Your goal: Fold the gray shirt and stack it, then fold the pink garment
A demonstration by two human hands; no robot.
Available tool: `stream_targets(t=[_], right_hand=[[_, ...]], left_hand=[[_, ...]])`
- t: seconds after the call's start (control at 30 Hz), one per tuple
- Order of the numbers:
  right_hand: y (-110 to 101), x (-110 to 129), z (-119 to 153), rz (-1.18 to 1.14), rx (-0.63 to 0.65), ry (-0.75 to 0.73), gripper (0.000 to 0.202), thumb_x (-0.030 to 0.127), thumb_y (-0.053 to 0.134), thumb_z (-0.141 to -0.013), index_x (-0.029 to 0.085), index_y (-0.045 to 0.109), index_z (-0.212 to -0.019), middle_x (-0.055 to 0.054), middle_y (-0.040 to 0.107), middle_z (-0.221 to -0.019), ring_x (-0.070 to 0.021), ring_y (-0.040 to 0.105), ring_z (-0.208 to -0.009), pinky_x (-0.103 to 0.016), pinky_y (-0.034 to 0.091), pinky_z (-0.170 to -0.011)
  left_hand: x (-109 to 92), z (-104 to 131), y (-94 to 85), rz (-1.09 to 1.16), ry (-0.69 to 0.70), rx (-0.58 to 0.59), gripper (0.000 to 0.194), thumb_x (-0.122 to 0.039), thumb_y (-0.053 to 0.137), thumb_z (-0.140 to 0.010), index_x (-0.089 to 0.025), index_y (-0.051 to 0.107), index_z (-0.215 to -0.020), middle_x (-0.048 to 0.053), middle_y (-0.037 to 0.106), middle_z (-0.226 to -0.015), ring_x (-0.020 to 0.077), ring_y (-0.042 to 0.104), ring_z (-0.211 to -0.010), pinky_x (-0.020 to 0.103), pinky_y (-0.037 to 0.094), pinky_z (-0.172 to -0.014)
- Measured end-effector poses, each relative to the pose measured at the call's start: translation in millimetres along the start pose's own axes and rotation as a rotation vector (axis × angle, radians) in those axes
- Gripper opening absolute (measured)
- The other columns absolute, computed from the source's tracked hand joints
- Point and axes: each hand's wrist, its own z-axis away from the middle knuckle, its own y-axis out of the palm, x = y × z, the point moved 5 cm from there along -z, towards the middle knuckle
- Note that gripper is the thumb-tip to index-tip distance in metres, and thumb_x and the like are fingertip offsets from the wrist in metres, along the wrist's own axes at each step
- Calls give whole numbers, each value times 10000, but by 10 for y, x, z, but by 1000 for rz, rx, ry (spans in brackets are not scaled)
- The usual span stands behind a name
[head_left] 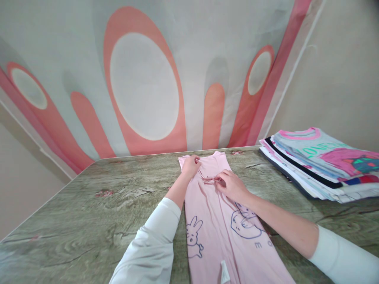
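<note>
A pink garment [210,221] with rabbit line drawings lies lengthwise on the wooden-patterned table, its top edge near the table's far side. My left hand [192,165] is at its upper left, thumb and fingers pinched on the pink fabric. Lower and to the right, my right hand [230,183] pinches a thin pink tie [209,180] at the middle of the garment. A small white label [225,272] shows near the bottom of the frame. The garment's lower end is out of view.
On the right of the table [118,221] stands a stack of folded clothes [325,161], topped by a grey shirt with a pink collar. Behind the table is a wall covering [145,86] with large coral shapes.
</note>
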Motion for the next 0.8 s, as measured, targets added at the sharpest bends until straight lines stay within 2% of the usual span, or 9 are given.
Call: stream_targets(t=[0.13,0.27,0.5,0.63,0.8], right_hand=[[-4,-18,-6,7,-2,10,96,206,555,-768,201,618,-840,-46,580,-853,-182,528,-858,-298,405,-778],[3,-28,-10,12,5,15,88,211,547,-775,199,615,-829,-49,582,-850,-180,529,-850,-294,407,-763],[1,-9,-9,24,10,11,94,214,542,-776,190,616,-829,-46,575,-848,-174,522,-850,-285,400,-775],[-17,14,-4,26,20,13,116,222,534,-786,185,620,-855,-50,573,-866,-173,517,-863,-280,394,-780],[-27,6,-5,15,26,27,122,212,527,-786,190,623,-858,-48,576,-866,-173,515,-862,-280,389,-778]], left_hand=[[31,1,-12,-54,-34,13,178,-282,587,-722,-154,654,-825,67,671,-855,184,606,-810,257,440,-722],[63,13,-11,-96,-82,40,215,-343,606,-696,-136,665,-684,102,670,-754,206,613,-718,278,447,-660],[13,42,1,-104,-4,31,147,-265,551,-752,-211,678,-802,28,681,-881,155,606,-804,220,437,-690],[-14,46,7,-144,1,30,140,-238,530,-774,-190,659,-804,49,675,-879,165,602,-815,233,436,-709],[-52,20,18,-190,-3,25,165,-205,487,-813,-180,619,-910,68,663,-920,172,600,-850,249,433,-736]])
